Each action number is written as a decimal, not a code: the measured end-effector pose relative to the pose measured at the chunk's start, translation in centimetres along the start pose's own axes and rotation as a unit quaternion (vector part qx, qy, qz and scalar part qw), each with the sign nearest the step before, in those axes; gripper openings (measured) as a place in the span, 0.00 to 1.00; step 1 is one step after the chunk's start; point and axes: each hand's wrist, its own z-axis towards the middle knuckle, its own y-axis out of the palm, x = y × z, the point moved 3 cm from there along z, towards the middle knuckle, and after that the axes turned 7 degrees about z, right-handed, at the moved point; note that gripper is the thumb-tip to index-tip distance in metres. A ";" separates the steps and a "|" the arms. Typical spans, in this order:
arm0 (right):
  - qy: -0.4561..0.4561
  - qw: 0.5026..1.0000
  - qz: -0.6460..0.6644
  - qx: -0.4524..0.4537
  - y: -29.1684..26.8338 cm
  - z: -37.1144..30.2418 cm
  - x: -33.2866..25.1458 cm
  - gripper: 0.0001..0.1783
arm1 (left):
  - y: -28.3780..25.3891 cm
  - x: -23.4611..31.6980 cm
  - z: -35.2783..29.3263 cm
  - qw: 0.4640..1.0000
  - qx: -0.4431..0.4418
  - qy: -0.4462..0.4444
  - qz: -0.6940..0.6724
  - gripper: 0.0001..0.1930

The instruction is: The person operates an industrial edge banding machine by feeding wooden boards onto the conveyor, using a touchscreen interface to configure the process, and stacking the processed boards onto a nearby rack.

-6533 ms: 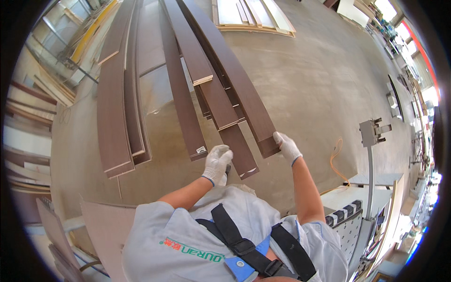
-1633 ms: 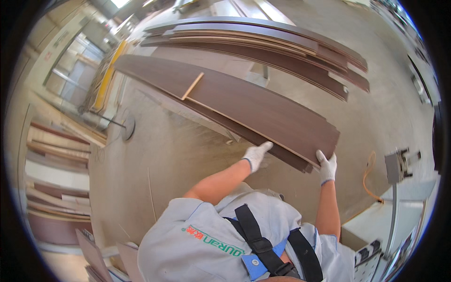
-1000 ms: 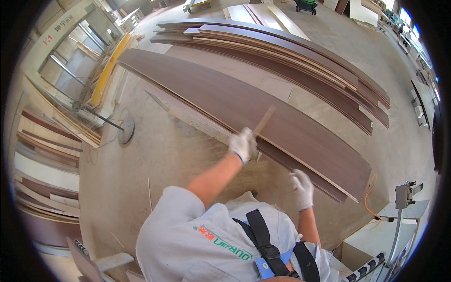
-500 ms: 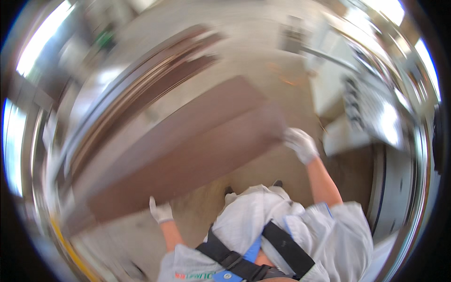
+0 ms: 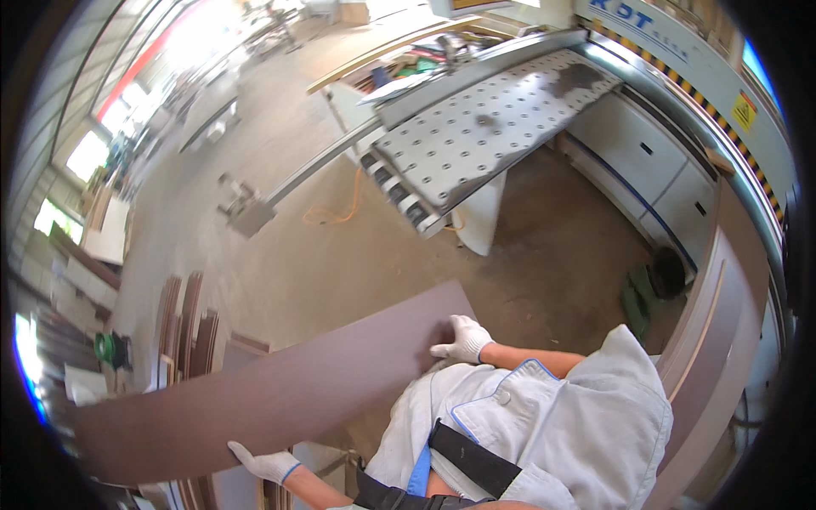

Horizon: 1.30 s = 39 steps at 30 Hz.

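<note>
Clearly, smooth flat brown board (image 5: 289,380) — left hand (image 5: 265,464), right hand (image 5: 464,340), fabric-gloved, grip clamped on its edges

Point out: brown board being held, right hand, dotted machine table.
Brown board (image 5: 276,388): head view, middle of its broad face.
Right hand (image 5: 467,340): head view, middle of the gloved back.
Dotted machine table (image 5: 463,140): head view, bare part of its top.

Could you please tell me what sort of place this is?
Probably a woodworking or furniture-panel workshop: there is a long brown panel, more brown boards behind it, and a machine table dotted with round fittings.
</note>
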 end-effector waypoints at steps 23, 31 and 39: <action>-0.101 0.369 0.846 0.372 -33.6 14.7 43.1 0.12 | 51.1 -30.5 -20.1 0.871 -0.435 -0.226 0.022 0.27; -0.007 0.532 0.754 0.385 -57.8 18.8 34.1 0.13 | 59.9 -45.3 -34.9 0.817 -0.350 -0.458 0.007 0.22; 0.026 0.571 0.749 0.336 -79.9 31.7 46.0 0.18 | 71.1 -51.6 -44.4 0.634 -0.530 -0.538 0.165 0.18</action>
